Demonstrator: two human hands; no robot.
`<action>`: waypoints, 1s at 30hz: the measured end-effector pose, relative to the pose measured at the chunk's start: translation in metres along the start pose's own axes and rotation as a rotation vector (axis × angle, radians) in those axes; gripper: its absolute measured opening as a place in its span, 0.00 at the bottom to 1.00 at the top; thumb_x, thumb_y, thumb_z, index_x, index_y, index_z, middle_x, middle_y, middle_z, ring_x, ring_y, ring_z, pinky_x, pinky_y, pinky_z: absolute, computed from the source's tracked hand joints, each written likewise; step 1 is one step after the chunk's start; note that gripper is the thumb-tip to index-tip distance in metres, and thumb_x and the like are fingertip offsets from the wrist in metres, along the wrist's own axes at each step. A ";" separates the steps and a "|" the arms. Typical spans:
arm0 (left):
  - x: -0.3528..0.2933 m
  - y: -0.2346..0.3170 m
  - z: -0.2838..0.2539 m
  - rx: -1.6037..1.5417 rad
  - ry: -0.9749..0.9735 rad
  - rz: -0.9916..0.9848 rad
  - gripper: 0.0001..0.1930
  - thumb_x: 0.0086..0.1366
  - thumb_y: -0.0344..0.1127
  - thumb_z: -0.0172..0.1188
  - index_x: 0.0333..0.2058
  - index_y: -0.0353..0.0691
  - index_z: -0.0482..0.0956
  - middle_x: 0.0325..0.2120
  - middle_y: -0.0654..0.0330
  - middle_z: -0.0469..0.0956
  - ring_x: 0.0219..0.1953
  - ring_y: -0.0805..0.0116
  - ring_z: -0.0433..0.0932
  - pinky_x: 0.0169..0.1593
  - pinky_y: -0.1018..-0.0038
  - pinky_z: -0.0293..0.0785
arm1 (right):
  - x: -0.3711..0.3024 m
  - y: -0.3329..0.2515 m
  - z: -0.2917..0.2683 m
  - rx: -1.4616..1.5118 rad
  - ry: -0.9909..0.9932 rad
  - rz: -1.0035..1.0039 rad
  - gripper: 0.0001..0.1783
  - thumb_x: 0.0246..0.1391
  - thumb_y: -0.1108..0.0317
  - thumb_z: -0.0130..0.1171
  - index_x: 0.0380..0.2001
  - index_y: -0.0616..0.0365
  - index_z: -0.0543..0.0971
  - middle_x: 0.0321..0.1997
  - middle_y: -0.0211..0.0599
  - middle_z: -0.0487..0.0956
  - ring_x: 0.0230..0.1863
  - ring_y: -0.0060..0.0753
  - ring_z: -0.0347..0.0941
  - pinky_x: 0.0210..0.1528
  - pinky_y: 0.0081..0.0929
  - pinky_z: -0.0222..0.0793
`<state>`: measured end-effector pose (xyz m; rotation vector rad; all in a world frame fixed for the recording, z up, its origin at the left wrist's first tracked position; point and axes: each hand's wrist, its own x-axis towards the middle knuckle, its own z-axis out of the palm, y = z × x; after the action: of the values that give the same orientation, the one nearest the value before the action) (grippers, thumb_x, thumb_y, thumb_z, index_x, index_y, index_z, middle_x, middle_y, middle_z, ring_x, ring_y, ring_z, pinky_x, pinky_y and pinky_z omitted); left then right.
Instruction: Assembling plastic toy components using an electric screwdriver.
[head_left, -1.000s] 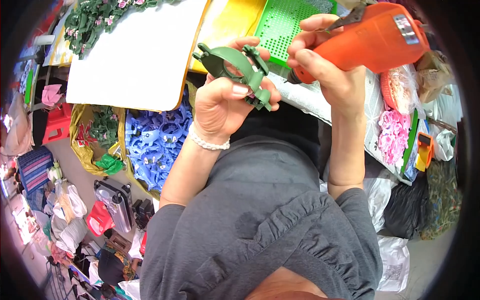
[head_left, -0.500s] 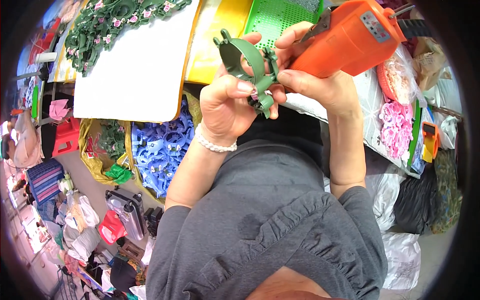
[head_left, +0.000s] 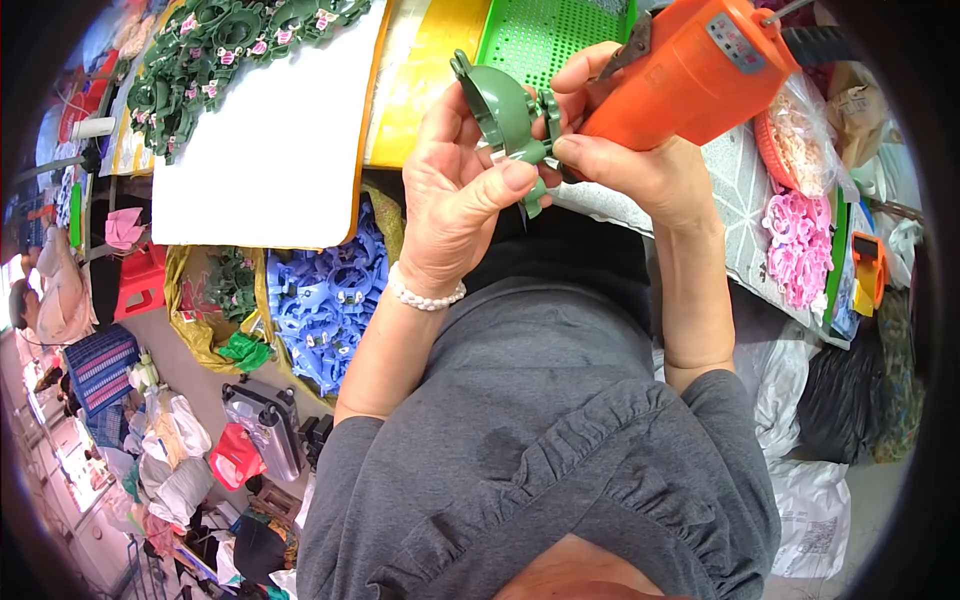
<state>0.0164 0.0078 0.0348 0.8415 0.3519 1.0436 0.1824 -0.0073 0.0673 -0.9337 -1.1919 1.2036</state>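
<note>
My left hand (head_left: 455, 190) grips a green plastic ring-shaped part (head_left: 507, 115), thumb pressed on its lower end. My right hand (head_left: 640, 165) holds an orange power tool (head_left: 695, 70) whose metal tip points at the green part; its fingers also touch the part. Both hands are raised close together above a green perforated tray (head_left: 545, 35). A white bead bracelet (head_left: 425, 297) sits on my left wrist.
A white board (head_left: 270, 150) lies on the table with several finished green parts (head_left: 215, 60) at its far edge. A bag of blue plastic parts (head_left: 325, 300) and a bag of green ones (head_left: 225, 285) stand below. Pink parts (head_left: 795, 245) lie at right. Another person (head_left: 45, 290) sits far left.
Both hands with the green part and the orange tool have risen and moved closer together; the tool's tip now meets the part.
</note>
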 end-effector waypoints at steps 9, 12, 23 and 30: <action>0.002 -0.002 -0.002 -0.039 0.009 0.026 0.36 0.53 0.24 0.60 0.59 0.34 0.54 0.50 0.52 0.68 0.48 0.61 0.74 0.45 0.67 0.78 | -0.002 -0.003 0.002 0.011 0.040 0.039 0.17 0.40 0.80 0.59 0.37 0.66 0.72 0.26 0.34 0.77 0.26 0.21 0.75 0.30 0.19 0.72; 0.004 -0.003 -0.005 -0.041 -0.010 0.036 0.36 0.53 0.24 0.60 0.60 0.34 0.54 0.50 0.52 0.68 0.48 0.61 0.74 0.45 0.66 0.79 | -0.002 -0.004 0.003 0.053 0.028 0.080 0.17 0.40 0.79 0.60 0.37 0.66 0.72 0.26 0.34 0.77 0.25 0.22 0.75 0.29 0.18 0.72; 0.008 -0.009 -0.010 -0.012 0.033 0.082 0.39 0.52 0.23 0.58 0.63 0.41 0.52 0.52 0.52 0.66 0.48 0.61 0.74 0.43 0.68 0.80 | 0.002 0.001 0.004 0.030 -0.052 0.114 0.22 0.43 0.81 0.60 0.44 0.61 0.68 0.32 0.35 0.74 0.27 0.25 0.74 0.27 0.23 0.74; 0.006 -0.005 -0.005 -0.008 0.059 0.108 0.43 0.47 0.21 0.60 0.63 0.42 0.52 0.54 0.52 0.66 0.49 0.61 0.74 0.48 0.68 0.77 | 0.001 0.005 0.000 -0.005 -0.050 0.048 0.21 0.44 0.81 0.58 0.43 0.60 0.68 0.35 0.35 0.74 0.35 0.23 0.72 0.35 0.21 0.72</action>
<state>0.0193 0.0139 0.0286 0.8313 0.3554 1.1715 0.1816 -0.0056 0.0626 -0.9455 -1.2186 1.2686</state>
